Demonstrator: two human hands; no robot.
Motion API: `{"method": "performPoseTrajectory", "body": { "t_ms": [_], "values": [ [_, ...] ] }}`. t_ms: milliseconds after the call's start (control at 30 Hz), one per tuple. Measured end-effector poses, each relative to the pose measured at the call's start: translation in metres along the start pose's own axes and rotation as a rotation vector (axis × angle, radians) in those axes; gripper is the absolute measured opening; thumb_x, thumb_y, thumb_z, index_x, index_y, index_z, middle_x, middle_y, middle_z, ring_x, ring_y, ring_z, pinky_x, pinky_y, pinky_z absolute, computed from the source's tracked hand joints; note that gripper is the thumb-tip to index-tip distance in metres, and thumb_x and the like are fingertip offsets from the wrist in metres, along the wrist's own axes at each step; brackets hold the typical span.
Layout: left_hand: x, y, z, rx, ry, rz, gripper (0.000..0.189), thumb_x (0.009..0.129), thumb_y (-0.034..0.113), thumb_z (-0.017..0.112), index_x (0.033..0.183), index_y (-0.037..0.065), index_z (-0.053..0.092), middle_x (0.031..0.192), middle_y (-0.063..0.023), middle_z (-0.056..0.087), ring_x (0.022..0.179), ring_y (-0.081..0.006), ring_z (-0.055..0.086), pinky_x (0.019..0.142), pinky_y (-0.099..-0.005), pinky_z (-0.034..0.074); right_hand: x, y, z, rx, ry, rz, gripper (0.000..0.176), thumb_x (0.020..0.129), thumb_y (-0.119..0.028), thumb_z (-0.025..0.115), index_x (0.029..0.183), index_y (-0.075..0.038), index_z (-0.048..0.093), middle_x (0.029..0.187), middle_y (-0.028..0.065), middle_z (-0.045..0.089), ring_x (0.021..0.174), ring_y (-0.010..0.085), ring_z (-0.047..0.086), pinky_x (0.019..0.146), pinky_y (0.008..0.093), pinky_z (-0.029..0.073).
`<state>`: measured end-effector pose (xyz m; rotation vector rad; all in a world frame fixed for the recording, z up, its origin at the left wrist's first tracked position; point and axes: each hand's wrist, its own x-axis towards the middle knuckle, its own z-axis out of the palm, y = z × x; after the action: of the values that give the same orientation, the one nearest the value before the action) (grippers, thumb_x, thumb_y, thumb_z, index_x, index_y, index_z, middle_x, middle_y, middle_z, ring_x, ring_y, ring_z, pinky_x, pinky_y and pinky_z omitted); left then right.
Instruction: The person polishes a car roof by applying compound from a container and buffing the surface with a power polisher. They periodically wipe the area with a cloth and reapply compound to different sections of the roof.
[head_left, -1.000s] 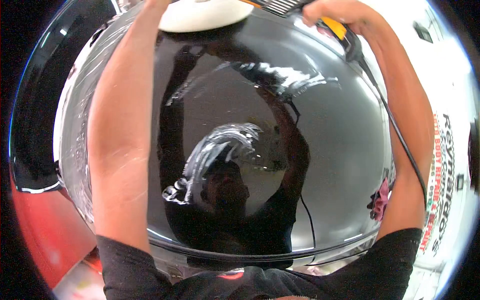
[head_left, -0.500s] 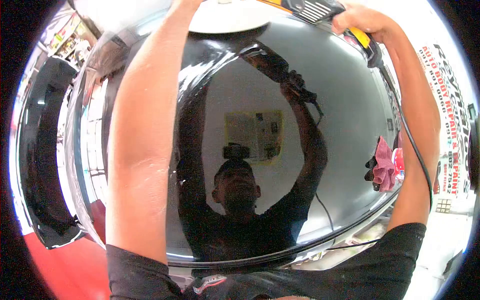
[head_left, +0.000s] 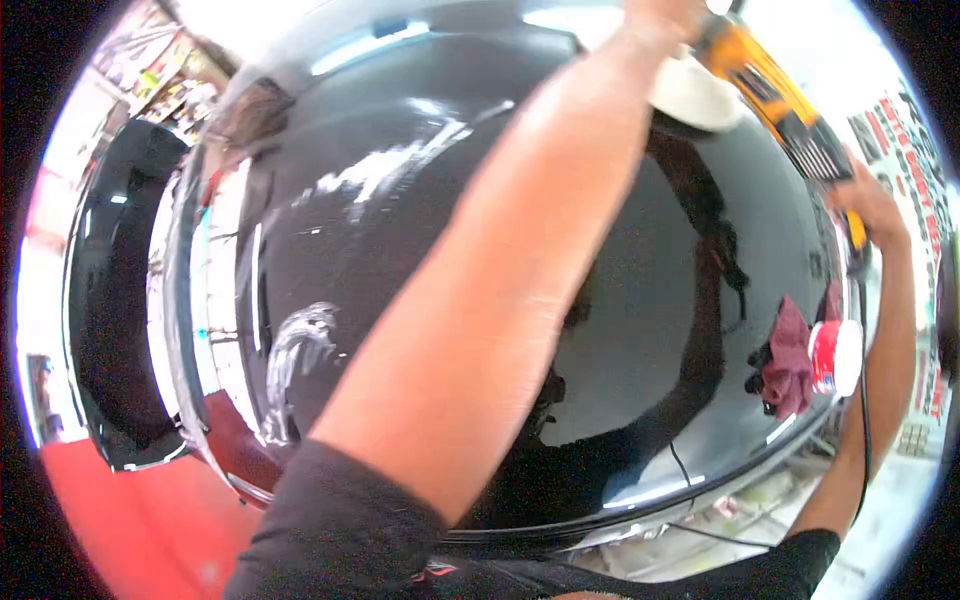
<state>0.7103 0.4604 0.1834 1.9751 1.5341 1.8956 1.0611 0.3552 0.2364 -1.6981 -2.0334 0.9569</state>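
Observation:
A yellow and black power polisher (head_left: 765, 85) lies across the upper right, its round white pad (head_left: 697, 95) over the glossy black car panel (head_left: 630, 400). My left hand (head_left: 668, 18) is at the polisher's front end, partly cut off by the top edge; its fingers are blurred. My right hand (head_left: 872, 205) is wrapped round the rear handle, from which a black cord (head_left: 864, 400) hangs beside my forearm. White compound smears (head_left: 390, 170) mark the panel at the upper left, with a thicker swirl (head_left: 300, 350) lower down.
A maroon cloth (head_left: 788, 360) and a white tub with a red label (head_left: 835, 357) rest at the panel's right edge. Another black car part (head_left: 125, 300) stands at the left above a red floor (head_left: 130, 520). A lettered banner (head_left: 915, 190) is at the far right.
The polisher and both hands have moved right and down in the view. My left forearm now slants across the panel, and the smears at the left are more exposed.

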Motion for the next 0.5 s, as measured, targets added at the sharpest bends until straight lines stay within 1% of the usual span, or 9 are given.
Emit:
{"method": "performPoseTrajectory", "body": {
  "t_ms": [33,67,133,233,267,367,400,467,500],
  "values": [
    [-0.004,0.012,-0.002,-0.107,-0.011,-0.054,0.041,0.094,0.032,0.068,0.108,-0.004,0.055,0.095,-0.0298,0.069,0.097,-0.0482,0.066,0.083,-0.0539,0.053,-0.004,0.01,-0.005,0.005,0.027,0.038,0.098,0.076,-0.004,0.069,0.161,-0.002,0.02,0.085,0.0049,0.066,0.072,0.0118,0.062,0.066,0.0287,0.052],
    [-0.012,0.023,0.01,0.259,0.154,0.003,0.036,0.093,0.028,0.069,0.105,-0.003,0.054,0.092,-0.0294,0.069,0.094,-0.049,0.066,0.081,-0.0542,0.053,-0.017,-0.006,0.003,0.019,0.067,0.07,0.097,0.074,-0.002,0.067,0.16,-0.002,0.022,0.086,0.0048,0.065,0.068,0.0113,0.061,0.062,0.0275,0.051],
    [-0.023,0.027,-0.031,-0.172,-0.009,-0.04,0.033,0.092,0.025,0.07,0.103,-0.002,0.053,0.091,-0.0296,0.069,0.094,-0.0498,0.066,0.08,-0.0544,0.053,-0.037,-0.037,0.02,0.042,0.096,0.099,0.098,0.07,0.0,0.066,0.159,-0.002,0.025,0.087,0.0046,0.064,0.064,0.0109,0.059,0.057,0.0262,0.05],
    [-0.035,0.021,-0.088,-0.254,-0.051,-0.092,0.033,0.092,0.025,0.07,0.102,-0.002,0.054,0.093,-0.0298,0.069,0.096,-0.0495,0.066,0.08,-0.0536,0.053,-0.027,-0.059,0.036,0.035,0.073,0.019,0.1,0.068,0.0,0.066,0.159,-0.001,0.025,0.087,0.0047,0.063,0.065,0.011,0.058,0.057,0.0262,0.049],
    [-0.033,0.015,-0.1,-0.251,0.014,-0.131,0.035,0.093,0.029,0.07,0.102,-0.001,0.056,0.094,-0.0294,0.069,0.097,-0.049,0.066,0.081,-0.0532,0.052,-0.021,-0.071,0.045,0.032,0.062,-0.026,0.1,0.067,0.0,0.066,0.159,-0.001,0.025,0.087,0.0048,0.062,0.066,0.011,0.057,0.057,0.0262,0.049],
    [-0.028,-0.027,-0.162,-0.072,0.084,-0.19,0.039,0.093,0.034,0.07,0.104,-0.002,0.059,0.095,-0.0295,0.069,0.098,-0.0481,0.066,0.082,-0.0531,0.052,0.002,-0.135,0.077,-0.127,-0.039,-0.037,0.1,0.066,-0.001,0.065,0.158,0.0,0.025,0.088,0.0052,0.061,0.067,0.0111,0.057,0.059,0.0264,0.049],
    [-0.028,-0.039,-0.191,-0.062,0.11,-0.226,0.042,0.094,0.037,0.068,0.104,-0.002,0.061,0.096,-0.0292,0.07,0.097,-0.0478,0.066,0.082,-0.0532,0.052,0.008,-0.16,0.095,-0.101,-0.093,-0.071,0.103,0.066,-0.003,0.065,0.159,-0.001,0.023,0.086,0.0063,0.062,0.066,0.0106,0.056,0.06,0.0261,0.049],
    [-0.023,-0.083,-0.24,0.207,0.225,-0.186,0.043,0.094,0.037,0.068,0.105,-0.004,0.062,0.096,-0.0294,0.07,0.097,-0.0477,0.067,0.082,-0.0531,0.052,0.021,-0.217,0.133,-0.139,-0.212,-0.136,0.104,0.066,-0.004,0.066,0.16,-0.002,0.021,0.083,0.006,0.062,0.064,0.0104,0.057,0.059,0.0266,0.049],
    [-0.021,-0.096,-0.275,0.169,0.252,-0.183,0.044,0.094,0.037,0.068,0.107,-0.004,0.062,0.097,-0.0303,0.07,0.098,-0.0479,0.067,0.081,-0.0538,0.052,0.027,-0.243,0.152,-0.156,-0.268,-0.164,0.105,0.067,-0.005,0.066,0.161,-0.003,0.019,0.082,0.0059,0.062,0.064,0.0103,0.057,0.058,0.0268,0.049]
  ]
}}
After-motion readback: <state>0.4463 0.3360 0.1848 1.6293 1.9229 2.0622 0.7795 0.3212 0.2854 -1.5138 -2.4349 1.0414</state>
